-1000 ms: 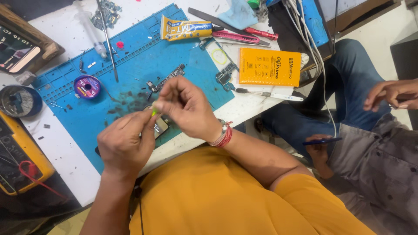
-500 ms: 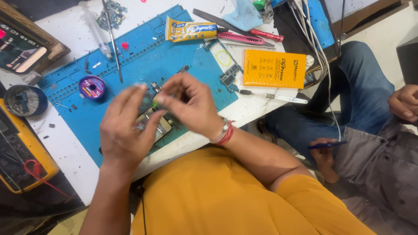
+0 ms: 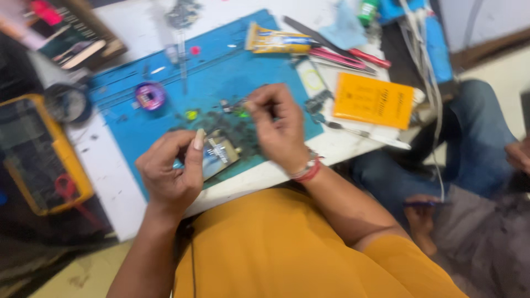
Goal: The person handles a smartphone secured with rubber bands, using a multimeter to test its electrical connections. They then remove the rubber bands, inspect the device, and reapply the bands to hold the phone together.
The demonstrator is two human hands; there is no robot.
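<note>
So the opened-up phone (image 3: 218, 156) sits flat on the blue mat (image 3: 232, 72) right in the middle of the frame, probably so it doesn't slide and the tiny loose bits stay on the mat. The left hand (image 3: 168, 174) is just left of it, fingers curled in with the thumb up against the phone's edge, looks like it's steadying it, though the frame is blurry so I can't tell if it's really clamped. The right hand (image 3: 279, 124) is up and right of the phone, fingertips pinched together over the small parts (image 3: 234, 107), maybe on something tiny, too smeared to say. The glue tube (image 3: 276, 40), orange packet (image 3: 372, 100) and purple spool (image 3: 150, 95) are parked around the mat edges, within reach on the surface (image 3: 110, 171).
</note>
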